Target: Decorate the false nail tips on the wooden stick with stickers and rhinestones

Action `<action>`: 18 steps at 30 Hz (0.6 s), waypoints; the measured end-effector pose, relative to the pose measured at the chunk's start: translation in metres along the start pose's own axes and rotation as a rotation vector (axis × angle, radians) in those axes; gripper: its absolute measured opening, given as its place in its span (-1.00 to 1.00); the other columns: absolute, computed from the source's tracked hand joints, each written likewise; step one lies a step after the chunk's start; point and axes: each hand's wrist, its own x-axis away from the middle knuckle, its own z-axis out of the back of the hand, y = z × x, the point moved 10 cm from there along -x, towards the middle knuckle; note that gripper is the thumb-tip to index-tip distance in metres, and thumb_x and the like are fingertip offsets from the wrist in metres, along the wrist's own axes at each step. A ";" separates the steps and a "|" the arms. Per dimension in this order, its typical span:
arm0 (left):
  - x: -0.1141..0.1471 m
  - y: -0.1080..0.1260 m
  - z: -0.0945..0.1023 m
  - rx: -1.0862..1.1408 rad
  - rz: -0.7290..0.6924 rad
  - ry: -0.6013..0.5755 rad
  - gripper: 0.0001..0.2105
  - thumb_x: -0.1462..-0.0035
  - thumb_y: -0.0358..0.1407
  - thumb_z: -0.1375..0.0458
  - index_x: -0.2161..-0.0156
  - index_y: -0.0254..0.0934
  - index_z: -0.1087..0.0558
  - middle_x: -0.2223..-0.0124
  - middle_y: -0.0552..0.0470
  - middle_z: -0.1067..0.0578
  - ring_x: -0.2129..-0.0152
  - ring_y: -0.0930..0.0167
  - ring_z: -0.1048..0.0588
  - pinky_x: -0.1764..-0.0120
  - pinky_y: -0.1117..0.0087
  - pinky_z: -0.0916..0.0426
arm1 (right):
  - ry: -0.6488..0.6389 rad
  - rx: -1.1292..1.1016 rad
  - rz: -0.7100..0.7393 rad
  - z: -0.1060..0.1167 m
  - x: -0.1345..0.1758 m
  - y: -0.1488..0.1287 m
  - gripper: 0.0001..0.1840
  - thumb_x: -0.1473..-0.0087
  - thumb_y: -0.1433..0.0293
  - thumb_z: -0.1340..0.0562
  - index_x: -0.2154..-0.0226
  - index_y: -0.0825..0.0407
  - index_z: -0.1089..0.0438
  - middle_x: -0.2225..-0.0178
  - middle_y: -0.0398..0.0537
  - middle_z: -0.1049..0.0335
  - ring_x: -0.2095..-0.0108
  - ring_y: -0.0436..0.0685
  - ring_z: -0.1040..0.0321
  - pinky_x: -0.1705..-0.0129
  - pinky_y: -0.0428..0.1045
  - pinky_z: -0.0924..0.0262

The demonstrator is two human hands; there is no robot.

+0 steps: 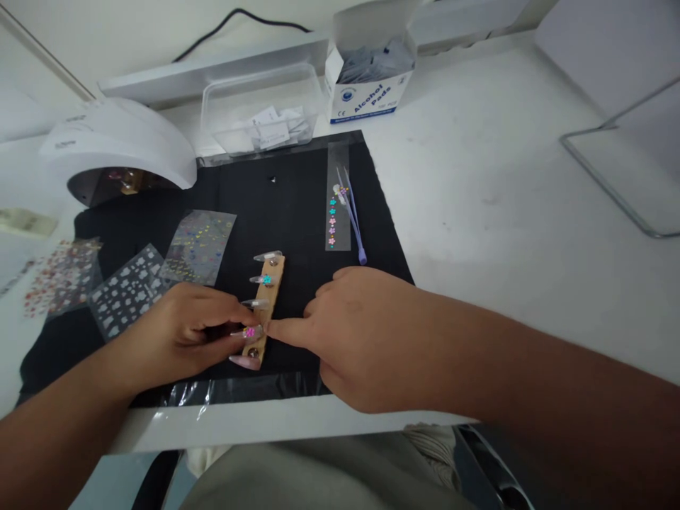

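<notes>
The box (366, 103) holds packets (377, 65); the clear tray (211, 110), white sachets (279, 129). My left hand (183, 329) pinches the pink-flowered nail (249, 332) on the wooden strip (272, 294); my right hand (366, 340) points there, its grip I can't tell.

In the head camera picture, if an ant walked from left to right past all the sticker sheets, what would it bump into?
Sheet of orange stickers → sheet of white stickers → sheet of yellow and blue stickers → wooden strip with fake nails → clear strip of flower stickers → purple tweezers.
</notes>
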 end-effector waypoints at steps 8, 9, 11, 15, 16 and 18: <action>0.000 0.005 0.002 -0.039 -0.040 0.013 -0.92 -0.23 -0.40 -0.19 0.27 -0.27 -0.54 0.47 0.05 -0.59 0.60 0.49 -0.52 0.53 0.53 -0.35 | -0.027 -0.013 -0.009 -0.001 0.000 0.000 -0.58 -0.09 0.40 -0.17 -0.03 -0.07 -0.40 0.46 -0.07 -0.48 0.52 0.11 -0.30 0.49 0.01 0.12; 0.001 0.006 0.002 -0.038 -0.050 0.014 -0.92 -0.23 -0.41 -0.19 0.26 -0.27 -0.54 0.46 0.05 -0.61 0.59 0.49 -0.53 0.51 0.53 -0.37 | -0.030 -0.015 -0.011 -0.001 0.000 0.000 -0.59 -0.09 0.40 -0.17 -0.01 -0.06 -0.41 0.46 -0.06 -0.48 0.51 0.11 -0.31 0.49 0.01 0.12; 0.002 0.007 0.002 -0.041 -0.068 0.017 -0.92 -0.23 -0.41 -0.18 0.26 -0.27 -0.54 0.43 0.04 -0.62 0.57 0.48 -0.56 0.50 0.53 -0.39 | -0.035 -0.016 -0.016 -0.002 0.000 0.000 -0.59 -0.09 0.40 -0.18 -0.02 -0.06 -0.41 0.45 -0.05 -0.49 0.51 0.12 -0.32 0.49 0.01 0.11; 0.003 0.007 0.002 -0.050 -0.071 0.030 -0.91 -0.24 -0.40 -0.18 0.21 -0.27 -0.54 0.43 0.02 -0.64 0.55 0.45 -0.59 0.52 0.53 -0.39 | -0.036 -0.019 -0.024 -0.002 0.001 0.001 -0.51 -0.08 0.40 -0.18 -0.09 -0.10 -0.38 0.45 -0.04 -0.50 0.48 0.14 -0.35 0.49 0.01 0.10; 0.004 0.006 0.003 -0.055 -0.069 0.036 -0.91 -0.24 -0.40 -0.18 0.20 -0.27 -0.55 0.43 0.02 -0.64 0.55 0.45 -0.59 0.52 0.53 -0.39 | -0.037 -0.024 -0.021 -0.002 0.001 0.000 -0.51 -0.08 0.40 -0.18 -0.09 -0.11 -0.38 0.46 -0.04 -0.49 0.47 0.15 -0.36 0.49 0.01 0.09; 0.004 0.006 0.003 -0.066 -0.064 0.045 -0.92 -0.23 -0.40 -0.19 0.21 -0.27 -0.55 0.44 0.01 -0.64 0.55 0.44 -0.60 0.51 0.54 -0.40 | -0.037 -0.023 -0.020 -0.002 0.002 0.000 -0.51 -0.09 0.41 -0.19 -0.10 -0.12 -0.38 0.46 -0.04 -0.49 0.44 0.17 -0.37 0.48 0.02 0.07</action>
